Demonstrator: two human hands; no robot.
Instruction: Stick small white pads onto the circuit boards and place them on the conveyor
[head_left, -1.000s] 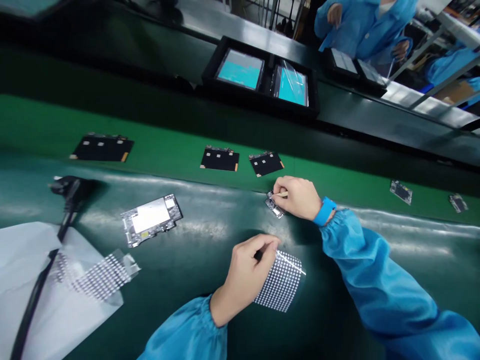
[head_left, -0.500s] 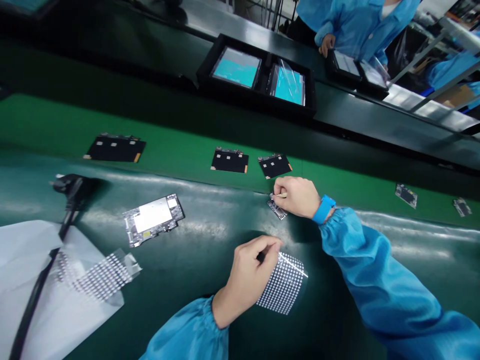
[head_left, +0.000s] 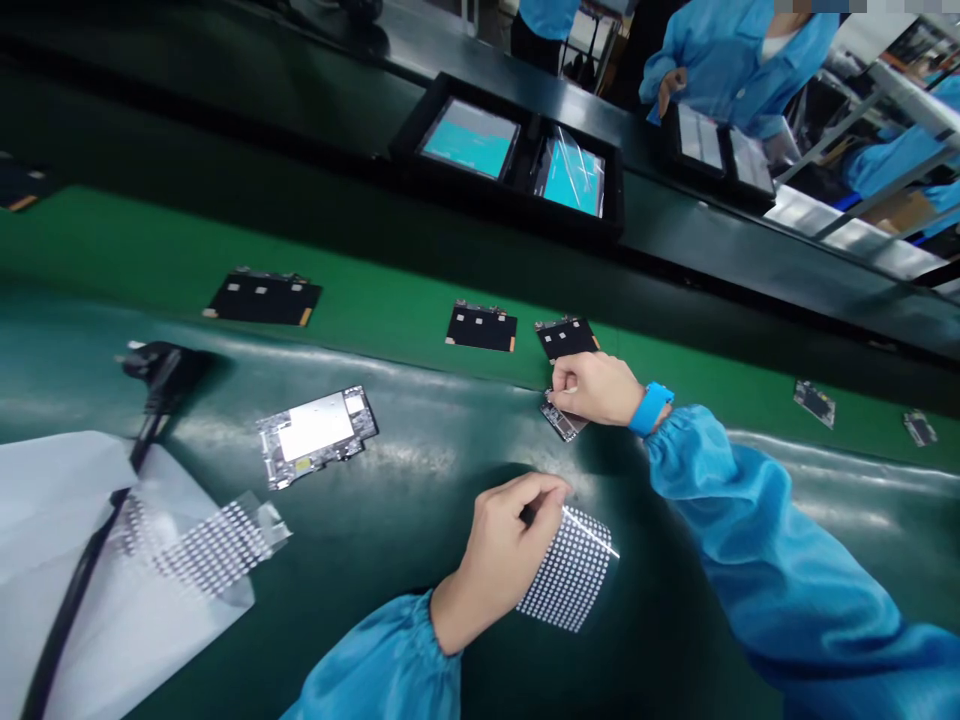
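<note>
My left hand (head_left: 504,560) pinches the upper edge of a clear sheet of small round white stickers (head_left: 574,575), which curves down to the right of the fingers. Farther up, my right hand (head_left: 600,388), with a blue wristband, is closed over a small circuit board (head_left: 562,422) at the mat's far edge. A sliver of something pale shows between the right fingertips, too small to name. The fingers and palm cover part of that board. Just beyond them lies a black panel (head_left: 566,335) with small pale squares, its near edge partly behind the hand.
A larger circuit board (head_left: 316,432) with a white label lies on the left, near a black power plug (head_left: 161,375). More stickers lie on a white bag (head_left: 187,640). Other panels and boards rest on the green belt (head_left: 375,290). Beyond stands a black tray (head_left: 529,185); a co-worker stands behind.
The panels on the belt have shifted right relative to the mat, and another has appeared at far left. My right hand stays at the small board; my left still holds the sticker sheet.
</note>
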